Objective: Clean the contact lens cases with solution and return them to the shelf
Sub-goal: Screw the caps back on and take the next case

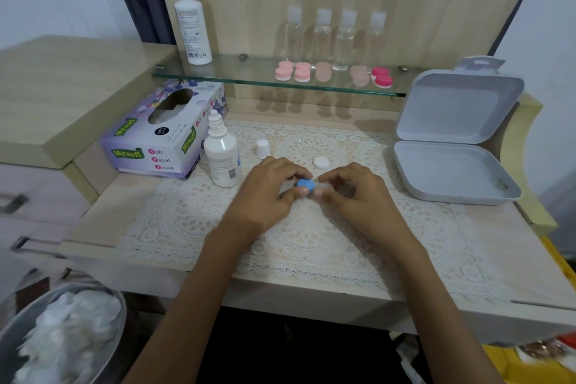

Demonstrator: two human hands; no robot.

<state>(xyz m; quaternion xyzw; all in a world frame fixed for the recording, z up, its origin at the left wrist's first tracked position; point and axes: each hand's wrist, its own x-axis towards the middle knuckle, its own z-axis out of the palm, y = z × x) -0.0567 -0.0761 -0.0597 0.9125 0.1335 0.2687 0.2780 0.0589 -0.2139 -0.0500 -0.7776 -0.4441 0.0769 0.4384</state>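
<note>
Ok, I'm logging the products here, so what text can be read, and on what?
"Mysoft": on the tissue box, printed several times.
"Soft Facial Tissue": same box, front face.
Label and barcode on the small solution bottle: too blurred to read.
Print on the tall bottle on the glass shelf: too small to read.

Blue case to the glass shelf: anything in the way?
Nothing visible blocks it. The left hand and right hand hold the blue case. A white lid and a bottle cap lie low on the mat between it and the glass shelf, whose bare stretch left of the pink cases is open.
</note>
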